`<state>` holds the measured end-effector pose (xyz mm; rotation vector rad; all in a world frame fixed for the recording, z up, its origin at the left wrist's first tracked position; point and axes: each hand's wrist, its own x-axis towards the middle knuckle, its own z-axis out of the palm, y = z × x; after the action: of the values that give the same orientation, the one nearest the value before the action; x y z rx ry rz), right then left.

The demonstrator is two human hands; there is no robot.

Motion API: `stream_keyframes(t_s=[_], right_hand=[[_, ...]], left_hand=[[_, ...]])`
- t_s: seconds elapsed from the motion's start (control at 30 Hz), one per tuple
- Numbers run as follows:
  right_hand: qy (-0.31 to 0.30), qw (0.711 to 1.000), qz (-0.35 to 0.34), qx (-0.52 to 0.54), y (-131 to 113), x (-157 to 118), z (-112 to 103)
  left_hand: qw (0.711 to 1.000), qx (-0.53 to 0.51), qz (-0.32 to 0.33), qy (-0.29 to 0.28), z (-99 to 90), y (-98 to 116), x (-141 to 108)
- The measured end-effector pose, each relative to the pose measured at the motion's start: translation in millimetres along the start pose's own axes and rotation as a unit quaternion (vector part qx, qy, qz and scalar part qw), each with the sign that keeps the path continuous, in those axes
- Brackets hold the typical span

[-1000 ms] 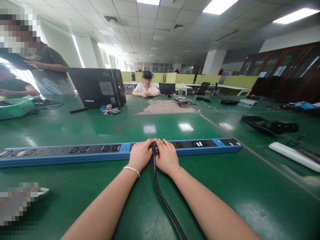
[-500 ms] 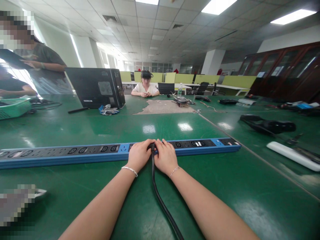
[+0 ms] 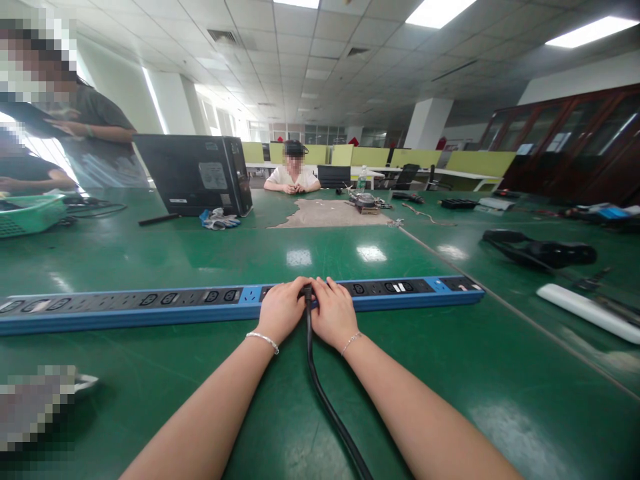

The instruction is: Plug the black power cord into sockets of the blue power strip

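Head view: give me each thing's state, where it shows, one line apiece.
Strip: lying flat, face up.
Left hand: on strip, fingers partly hidden.
Right hand: likewise.
Plug: between hands; whether seated, hidden.
Cord: curved, attached to plug.
Table: covering torn beyond the strip.
Case: standing.
Gloves: crumpled.
Bottle: upright.
Lights: on.

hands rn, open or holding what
Left hand: on blue power strip beside black cable; grip unclear.
Right hand: on blue power strip, black cable's other side; grip unclear.

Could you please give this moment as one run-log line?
Left hand: at blue power strip; right hand: at same strip; black cable: end between hands; grip: partly hidden
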<state>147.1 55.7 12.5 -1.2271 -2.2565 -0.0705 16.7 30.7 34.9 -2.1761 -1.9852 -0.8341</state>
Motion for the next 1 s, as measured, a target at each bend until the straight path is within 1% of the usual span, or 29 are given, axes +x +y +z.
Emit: stream_keyframes(t_s=[0.27, 0.57, 0.8, 1.0], right_hand=[[-0.011, 1.0, -0.004, -0.01, -0.1, -0.2, -1.8], [-0.006, 1.0, -0.003, 0.006, 0.6, -0.4, -1.0], [-0.001, 1.0, -0.006, 0.005, 0.5, -0.9, -0.9], [0.009, 1.0, -0.008, 0.003, 1.3, -1.1, 0.9]], left_hand=[[1.0, -0.008, -0.012, -0.006, 0.1, 3.3, 1.2], [1.0, -0.011, -0.013, 0.018, 2.2, 0.8, 0.0], [1.0, -0.005, 0.005, 0.028, 4.9, -0.8, 0.2], [1.0, -0.003, 0.011, 0.028, 3.1, -2.5, 0.5]])
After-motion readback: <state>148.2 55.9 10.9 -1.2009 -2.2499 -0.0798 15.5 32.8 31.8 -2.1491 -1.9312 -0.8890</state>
